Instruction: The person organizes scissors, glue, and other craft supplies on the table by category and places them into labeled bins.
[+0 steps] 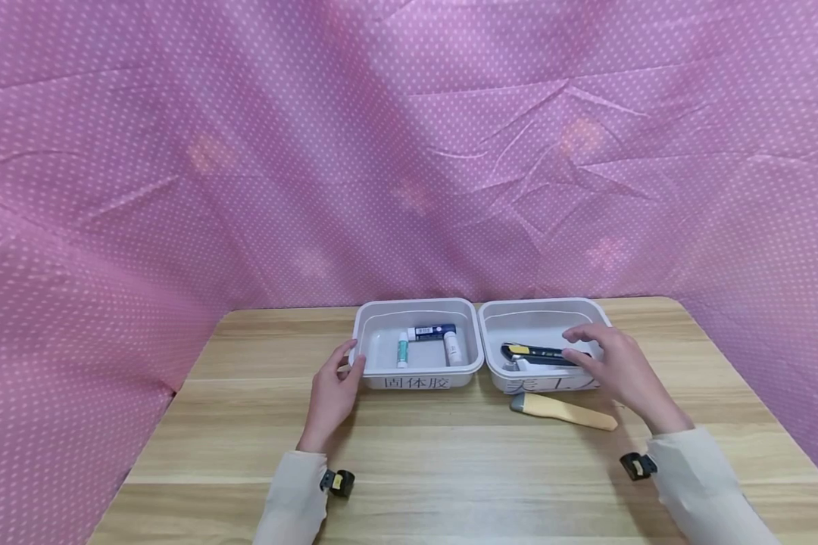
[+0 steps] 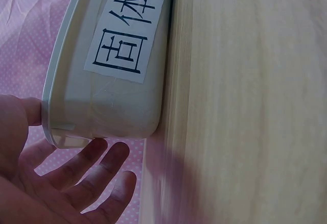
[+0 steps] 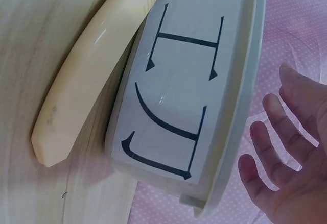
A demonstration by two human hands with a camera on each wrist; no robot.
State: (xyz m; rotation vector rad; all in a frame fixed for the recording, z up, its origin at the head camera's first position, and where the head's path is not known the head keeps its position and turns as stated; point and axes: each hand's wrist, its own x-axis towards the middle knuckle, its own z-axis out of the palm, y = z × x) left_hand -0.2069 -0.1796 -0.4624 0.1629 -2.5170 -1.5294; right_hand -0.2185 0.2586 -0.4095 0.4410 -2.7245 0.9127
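Observation:
My left hand [image 1: 335, 390] holds the left front corner of a white plastic bin [image 1: 417, 371]. Its thumb laps over the rim while the other fingers lie along the outer wall. Inside that bin are three glue sticks: a teal one [image 1: 402, 352], a dark blue one [image 1: 436, 331] and a white one [image 1: 453, 349]. Above the right side of a second white bin [image 1: 541, 304] my right hand [image 1: 620, 371] hovers with spread fingers and nothing in them. Below its fingertips, black-and-yellow utility knives [image 1: 535, 351] lie in this bin, partly covered by the hand.
A cream-yellow utility knife [image 1: 566, 411] with a grey end lies on the wooden table [image 1: 450, 469], just in front of the right bin. Both bins stand side by side, with character labels on their fronts. Pink dotted cloth [image 1: 382, 189] rises behind and at the sides.

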